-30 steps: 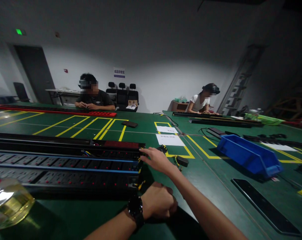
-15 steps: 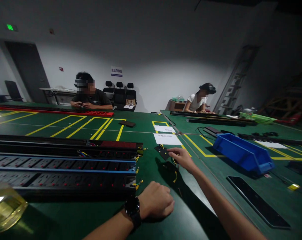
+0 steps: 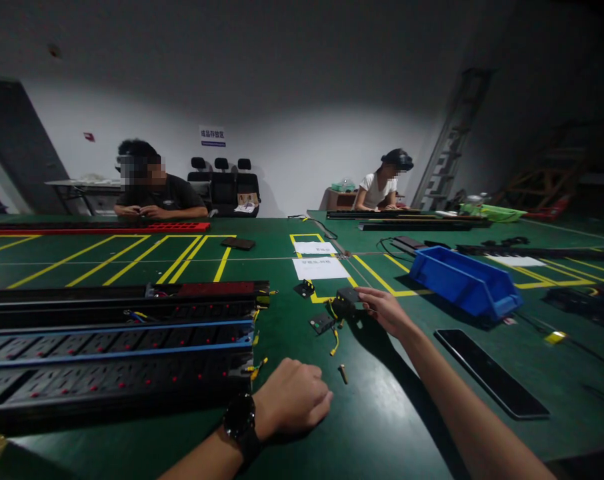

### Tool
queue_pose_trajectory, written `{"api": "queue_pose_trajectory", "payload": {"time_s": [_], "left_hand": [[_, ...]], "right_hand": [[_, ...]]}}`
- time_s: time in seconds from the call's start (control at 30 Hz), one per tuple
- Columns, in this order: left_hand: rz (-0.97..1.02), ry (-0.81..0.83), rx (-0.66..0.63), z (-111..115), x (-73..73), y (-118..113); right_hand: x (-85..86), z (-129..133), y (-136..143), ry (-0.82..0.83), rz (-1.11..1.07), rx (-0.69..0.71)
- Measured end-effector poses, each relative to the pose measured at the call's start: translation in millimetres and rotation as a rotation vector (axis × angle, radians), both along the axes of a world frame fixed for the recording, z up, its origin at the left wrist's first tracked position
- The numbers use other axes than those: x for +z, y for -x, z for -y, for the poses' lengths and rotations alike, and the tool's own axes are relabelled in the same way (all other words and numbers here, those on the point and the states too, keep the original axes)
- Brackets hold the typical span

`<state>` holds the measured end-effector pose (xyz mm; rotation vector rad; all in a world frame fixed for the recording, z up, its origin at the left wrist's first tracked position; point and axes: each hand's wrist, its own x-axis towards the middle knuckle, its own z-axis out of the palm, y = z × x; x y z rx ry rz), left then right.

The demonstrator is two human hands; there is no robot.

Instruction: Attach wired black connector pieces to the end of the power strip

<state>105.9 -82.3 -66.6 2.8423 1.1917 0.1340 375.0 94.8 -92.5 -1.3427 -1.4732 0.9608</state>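
Note:
My right hand (image 3: 385, 312), arm stretched forward, pinches the edge of a small black box-shaped part (image 3: 347, 301) with yellow wires hanging from it. Just left of it lie a flat black plate (image 3: 322, 323) and a small black bracket (image 3: 305, 289). A yellow wire end (image 3: 335, 343) and a short brass-coloured piece (image 3: 343, 373) show nearer to me. My left hand (image 3: 297, 395), with a black watch (image 3: 239, 417) on its wrist, rests curled on the table. No object shows in it; its palm is hidden.
Long black socket strips (image 3: 132, 363) with yellow-tipped wire ends lie at the left. A blue bin (image 3: 462, 283) and a phone (image 3: 489, 373) lie at the right. White papers (image 3: 319, 269) lie ahead. Two people work across the green table (image 3: 382, 420).
My right hand has moved slightly right and now visibly holds the black box-shaped part away from the plate. My left hand stays resting. The camera view has turned right.

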Motion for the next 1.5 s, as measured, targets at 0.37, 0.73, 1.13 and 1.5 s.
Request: {"api": "queue_pose_trajectory", "payload": {"time_s": [0.37, 0.73, 1.13, 1.5], "left_hand": [[0.014, -0.013, -0.013, -1.2, -4.6, 1.2], [0.009, -0.018, -0.007, -1.8, -8.5, 1.6], [-0.005, -0.006, 0.001, -1.6, -5.9, 1.6], [-0.006, -0.028, 0.007, -0.5, -3.9, 1.2]], "right_hand": [[6.2, 23.9, 33.3, 0.144, -0.096, 0.118], [2.6, 25.5, 44.3, 0.151, 0.089, 0.245], [10.5, 40.5, 46.2, 0.212, 0.313, 0.405], [8.1, 37.7, 57.6, -0.25, 0.453, 0.104]]}}
